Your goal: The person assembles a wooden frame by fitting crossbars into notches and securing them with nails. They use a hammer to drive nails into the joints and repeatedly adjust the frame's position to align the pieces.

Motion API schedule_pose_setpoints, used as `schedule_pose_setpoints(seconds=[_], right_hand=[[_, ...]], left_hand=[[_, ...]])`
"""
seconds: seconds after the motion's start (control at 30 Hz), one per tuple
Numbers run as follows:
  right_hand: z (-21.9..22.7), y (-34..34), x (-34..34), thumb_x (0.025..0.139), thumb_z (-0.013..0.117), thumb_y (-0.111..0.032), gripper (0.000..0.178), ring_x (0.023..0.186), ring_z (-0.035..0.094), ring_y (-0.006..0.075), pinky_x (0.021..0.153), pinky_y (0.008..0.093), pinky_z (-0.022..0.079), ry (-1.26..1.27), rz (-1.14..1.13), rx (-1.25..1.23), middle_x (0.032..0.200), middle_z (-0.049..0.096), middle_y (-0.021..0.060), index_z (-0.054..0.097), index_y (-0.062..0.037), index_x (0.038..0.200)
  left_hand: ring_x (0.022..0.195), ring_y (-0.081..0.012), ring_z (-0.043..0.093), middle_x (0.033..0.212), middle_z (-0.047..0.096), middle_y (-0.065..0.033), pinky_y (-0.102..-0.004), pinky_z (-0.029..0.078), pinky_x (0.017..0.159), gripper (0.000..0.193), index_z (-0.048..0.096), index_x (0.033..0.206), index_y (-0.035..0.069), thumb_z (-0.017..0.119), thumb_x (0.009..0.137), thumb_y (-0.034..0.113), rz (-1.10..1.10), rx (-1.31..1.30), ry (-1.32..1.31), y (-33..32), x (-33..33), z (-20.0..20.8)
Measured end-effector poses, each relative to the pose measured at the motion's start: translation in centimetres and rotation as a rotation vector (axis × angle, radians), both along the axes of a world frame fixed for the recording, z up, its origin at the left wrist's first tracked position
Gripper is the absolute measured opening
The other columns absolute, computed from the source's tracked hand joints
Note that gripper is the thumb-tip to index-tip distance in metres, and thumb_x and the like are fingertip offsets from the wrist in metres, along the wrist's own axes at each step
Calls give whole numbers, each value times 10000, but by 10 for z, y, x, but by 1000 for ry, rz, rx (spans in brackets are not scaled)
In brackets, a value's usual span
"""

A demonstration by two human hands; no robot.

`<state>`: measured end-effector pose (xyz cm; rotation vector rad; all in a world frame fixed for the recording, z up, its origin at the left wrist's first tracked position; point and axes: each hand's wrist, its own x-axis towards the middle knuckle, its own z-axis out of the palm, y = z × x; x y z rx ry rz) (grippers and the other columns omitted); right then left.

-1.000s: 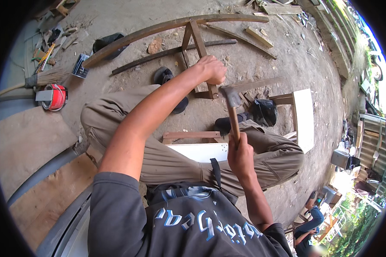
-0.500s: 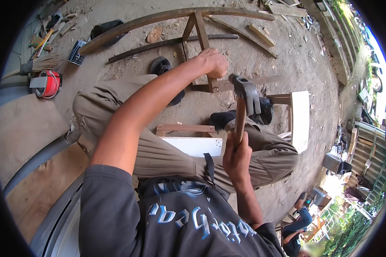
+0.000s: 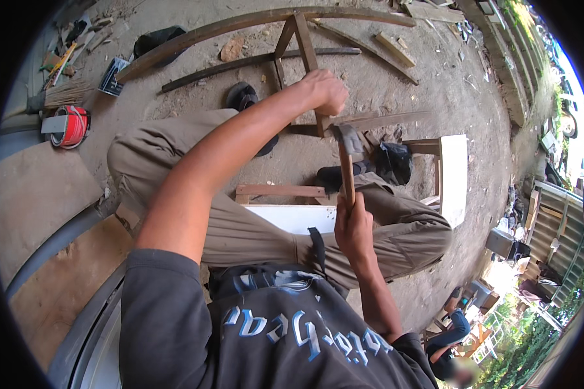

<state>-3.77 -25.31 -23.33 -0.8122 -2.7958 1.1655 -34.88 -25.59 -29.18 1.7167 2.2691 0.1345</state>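
My left hand is closed round an upright bar of a wooden frame standing on the dirt. The frame has a long top rail and slanting crosspieces. Further down, my right hand grips the wooden handle of a claw hammer. The hammer's dark metal head is raised close to the frame's lower end, just below my left hand; whether it touches the wood I cannot tell. Between my legs sits a small piece with a brown wooden rail and a white board.
A white-topped wooden piece stands by my right knee. Loose wood strips lie beyond the frame. On the left are a red reel, a broom and plywood sheets. Another person sits at far lower right.
The hammer has swung left, bringing its head closer to the frame's lower end. My right hand has shifted slightly left with it. The left hand keeps its hold on the frame.
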Motion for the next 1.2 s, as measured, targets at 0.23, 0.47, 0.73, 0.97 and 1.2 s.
schedule_pose_setpoints(seconds=[0.23,0.47,0.73,0.97,1.2], right_hand=[[9,-10,-8,996,577,-126,151,510,572,417,454,418,388,97,-42,-17,583,528,222,479,-15,969],[43,-21,-16,1002,556,-104,110,533,513,121,495,325,416,329,-6,26,597,504,117,520,-1,1018],[9,-4,-9,1001,571,-132,176,610,596,505,473,512,412,35,-5,-10,632,566,284,455,0,985],[1,-4,-5,986,586,-110,134,503,552,355,465,418,408,43,-6,2,592,526,195,488,-20,970],[21,11,-16,999,571,-160,168,616,642,367,564,420,479,223,-58,-61,698,593,191,541,-3,1050]], left_hand=[[786,-346,717,811,731,-166,-458,574,769,383,731,752,48,475,862,311,-3,1,2,-5,0,3],[808,-336,722,819,735,-155,-454,577,775,376,734,779,43,504,867,328,-21,44,40,-4,-4,-11],[838,-359,714,858,734,-175,-450,563,838,396,750,845,40,482,889,328,3,-64,-21,-1,-1,2],[843,-354,710,863,736,-161,-454,563,792,382,740,803,38,496,878,323,12,-48,-13,-3,1,8],[815,-387,683,816,706,-181,-480,540,763,300,727,794,85,521,854,294,-2,60,-69,-10,-8,-5]])
